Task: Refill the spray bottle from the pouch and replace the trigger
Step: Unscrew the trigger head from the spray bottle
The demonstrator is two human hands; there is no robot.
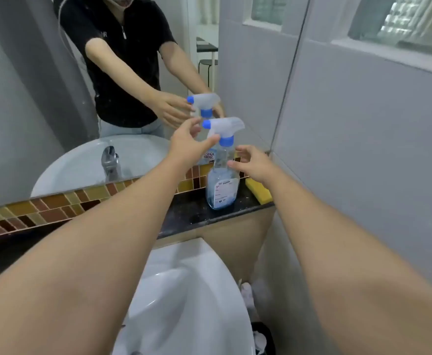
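Spray bottle of clear plastic, with a little blue liquid at its base, stands upright near the right end of the dark speckled surface, beyond the white ceramic basin. Its translucent trigger head with blue nozzle and collar sits on the neck. The left hand is open, thumb touching the trigger; the right hand is open, fingers spread just beside the bottle's shoulder. A yellow sponge lies by the right edge, before the mirror.
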